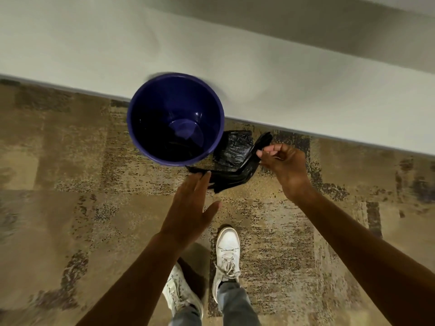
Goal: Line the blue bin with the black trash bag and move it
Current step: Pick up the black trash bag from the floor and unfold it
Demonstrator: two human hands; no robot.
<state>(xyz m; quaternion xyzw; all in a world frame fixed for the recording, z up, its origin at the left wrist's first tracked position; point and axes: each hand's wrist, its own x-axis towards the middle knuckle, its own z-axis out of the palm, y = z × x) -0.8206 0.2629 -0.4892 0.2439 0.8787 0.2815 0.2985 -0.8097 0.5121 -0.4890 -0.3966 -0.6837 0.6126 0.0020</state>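
Black bag (pixel 231 158) pinched in right hand (pixel 283 164), left hand (pixel 190 205) flat and spread beneath, ready to unfold beside bin (pixel 131 128).

Right hand (pixel 281 164) pinches black trash bag (pixel 231 158) beside blue bin (pixel 175 118).

Looks like an office or commercial interior to me, can't pin it closer. I see patterned tan-and-brown carpet tiles (pixel 70 184) with visible square seams, a plain off-white wall (pixel 117 43) with a low grey baseboard (pixel 329 135), small round blue bin (pixel 175 118) against it.
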